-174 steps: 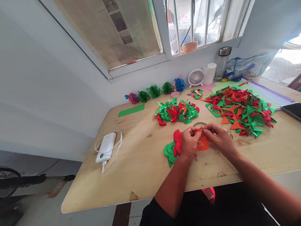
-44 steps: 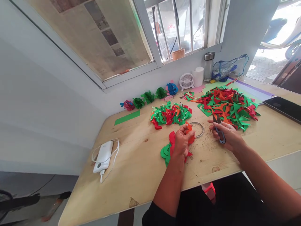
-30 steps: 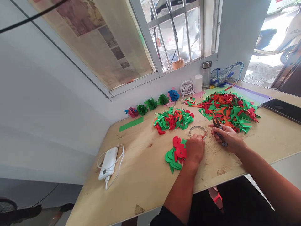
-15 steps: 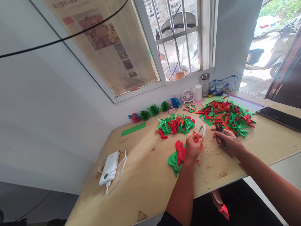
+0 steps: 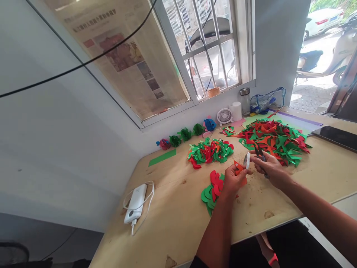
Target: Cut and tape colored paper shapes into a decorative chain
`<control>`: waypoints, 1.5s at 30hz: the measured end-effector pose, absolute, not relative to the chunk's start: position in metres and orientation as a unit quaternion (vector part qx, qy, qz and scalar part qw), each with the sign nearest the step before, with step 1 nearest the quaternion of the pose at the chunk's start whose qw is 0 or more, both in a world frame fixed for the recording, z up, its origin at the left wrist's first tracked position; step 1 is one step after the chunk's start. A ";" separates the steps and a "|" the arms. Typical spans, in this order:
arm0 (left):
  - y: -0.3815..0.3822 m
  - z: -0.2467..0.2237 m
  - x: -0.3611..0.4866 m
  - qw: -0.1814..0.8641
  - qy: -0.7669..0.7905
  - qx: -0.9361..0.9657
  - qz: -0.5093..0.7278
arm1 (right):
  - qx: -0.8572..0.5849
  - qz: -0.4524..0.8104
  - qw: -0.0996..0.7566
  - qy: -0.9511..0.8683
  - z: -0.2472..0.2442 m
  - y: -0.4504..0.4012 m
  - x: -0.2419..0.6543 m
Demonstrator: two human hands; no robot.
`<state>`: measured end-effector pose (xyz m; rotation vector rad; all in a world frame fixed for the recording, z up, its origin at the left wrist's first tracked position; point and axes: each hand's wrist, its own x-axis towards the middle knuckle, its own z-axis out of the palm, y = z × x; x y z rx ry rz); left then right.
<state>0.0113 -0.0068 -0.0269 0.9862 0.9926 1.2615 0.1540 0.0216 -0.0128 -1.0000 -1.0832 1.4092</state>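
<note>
My left hand (image 5: 234,179) is closed around an orange paper cutout (image 5: 239,168) and a narrow roll of white tape (image 5: 248,161). The roll stands on edge between my two hands. In my right hand (image 5: 270,166) is a pair of dark-handled scissors (image 5: 259,152), blades pointing up and away. The right fingertips reach the tape roll; whether they grip its end is too small to see. Below my left wrist lies a small heap of red and green paper cutouts (image 5: 208,194), partly hidden by the arm.
Dotted red and green cutouts (image 5: 210,152) form a pile ahead. Paper scraps (image 5: 276,139) heap up at the right, near a phone (image 5: 338,137). Along the wall stand paper ornaments (image 5: 185,134), a small fan (image 5: 224,116) and a glass bottle (image 5: 245,102). A power bank (image 5: 136,203) lies left.
My hands have come together: the right one, with the scissors, now meets the tape roll in the left. The view has shifted slightly.
</note>
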 end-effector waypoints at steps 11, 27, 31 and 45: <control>-0.002 -0.032 0.003 0.409 0.553 0.435 0.582 | -0.417 0.590 0.499 -0.479 -0.003 0.035 0.130; -0.002 -0.029 0.005 0.468 0.494 0.391 0.620 | -0.398 0.577 0.471 -0.536 -0.008 0.026 0.123; -0.005 -0.023 0.008 0.473 0.473 0.447 0.595 | -0.377 0.590 0.480 -0.529 -0.006 0.025 0.121; -0.014 -0.018 0.011 0.493 0.460 0.483 0.558 | -0.338 0.602 0.479 -0.542 -0.009 0.021 0.126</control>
